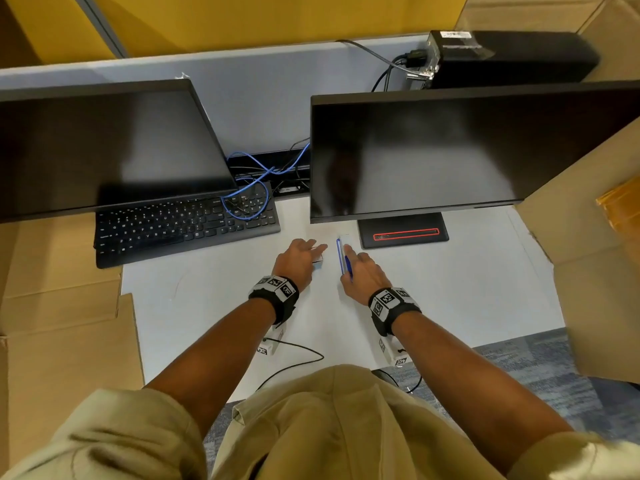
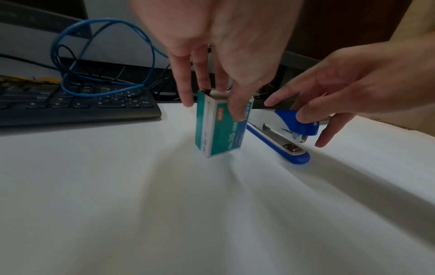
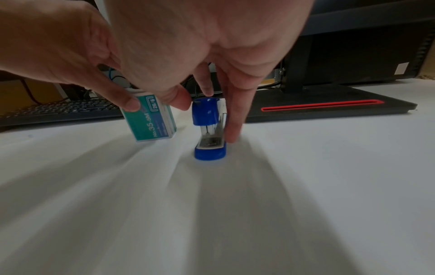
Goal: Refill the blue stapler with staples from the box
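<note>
A green-and-white staple box (image 2: 219, 134) stands on end on the white desk (image 1: 450, 289), leaning a little, with its top flap open. My left hand (image 2: 212, 93) pinches it, thumb (image 2: 237, 111) on the printed front and fingers behind the top. Just to the right lies the blue stapler (image 2: 277, 143), its blue top (image 3: 204, 111) raised above the metal staple channel. My right hand (image 3: 207, 119) holds the stapler, with the thumb against the blue top and a long finger (image 3: 233, 130) down its other side to the desk. From the head view both hands (image 1: 301, 258) (image 1: 360, 271) cover most of the two objects.
A black keyboard (image 1: 187, 226) with a blue cable (image 1: 256, 188) looped on it lies at left. Two dark monitors (image 1: 104, 147) (image 1: 415, 150) stand behind, one on a base with a red slot (image 1: 403, 233). Cardboard sheets (image 1: 62, 323) (image 1: 588, 271) flank the desk.
</note>
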Tool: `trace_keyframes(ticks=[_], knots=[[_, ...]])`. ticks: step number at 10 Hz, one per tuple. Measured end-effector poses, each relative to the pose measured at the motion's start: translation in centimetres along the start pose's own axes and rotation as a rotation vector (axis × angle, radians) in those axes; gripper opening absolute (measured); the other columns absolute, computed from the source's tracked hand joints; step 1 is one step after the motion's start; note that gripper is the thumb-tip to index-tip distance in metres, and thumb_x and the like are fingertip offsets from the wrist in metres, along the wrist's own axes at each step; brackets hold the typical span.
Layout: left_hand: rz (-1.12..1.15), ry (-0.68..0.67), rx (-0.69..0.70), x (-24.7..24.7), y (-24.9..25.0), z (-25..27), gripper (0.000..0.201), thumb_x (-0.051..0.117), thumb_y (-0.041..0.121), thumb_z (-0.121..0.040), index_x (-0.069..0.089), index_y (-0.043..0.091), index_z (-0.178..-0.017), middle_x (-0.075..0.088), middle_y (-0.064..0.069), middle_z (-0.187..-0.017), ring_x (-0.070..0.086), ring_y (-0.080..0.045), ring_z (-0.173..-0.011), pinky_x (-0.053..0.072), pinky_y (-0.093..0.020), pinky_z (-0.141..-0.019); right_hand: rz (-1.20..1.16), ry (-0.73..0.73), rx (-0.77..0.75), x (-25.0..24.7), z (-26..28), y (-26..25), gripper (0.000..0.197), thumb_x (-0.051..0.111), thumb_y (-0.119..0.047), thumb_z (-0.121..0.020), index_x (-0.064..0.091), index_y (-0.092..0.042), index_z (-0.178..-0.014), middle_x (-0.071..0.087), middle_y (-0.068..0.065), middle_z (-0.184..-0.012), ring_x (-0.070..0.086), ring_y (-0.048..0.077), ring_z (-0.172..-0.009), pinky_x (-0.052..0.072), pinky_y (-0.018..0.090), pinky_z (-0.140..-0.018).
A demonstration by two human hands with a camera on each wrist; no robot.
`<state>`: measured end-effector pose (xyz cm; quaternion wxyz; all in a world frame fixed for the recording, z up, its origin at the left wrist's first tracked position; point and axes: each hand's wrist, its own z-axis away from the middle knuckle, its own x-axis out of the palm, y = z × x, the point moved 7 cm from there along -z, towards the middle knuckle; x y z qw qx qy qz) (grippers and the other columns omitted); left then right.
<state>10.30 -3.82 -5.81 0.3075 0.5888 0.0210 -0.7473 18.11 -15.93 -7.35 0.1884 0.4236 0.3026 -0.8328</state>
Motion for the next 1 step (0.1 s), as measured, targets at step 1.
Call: trace_keyframes(ticks=[1], knots=[[0.008, 0.051, 0.002, -1.15, -0.23, 0.77, 0.063, 0.057, 0.027, -0.09, 0.03, 0.027, -0.146, 0.034, 0.001, -0.154, 0.028, -0.022, -0.142, 0.046, -0.04, -0.101, 0.091, 0.117, -0.063, -1.39, 0.32, -0.11, 0.055, 0.046, -0.037, -0.096, 0.034, -0.015, -0.145, 0.05, 0.014, -0.139, 0.056, 0.032, -0.117, 0.054, 0.044, -0.092]])
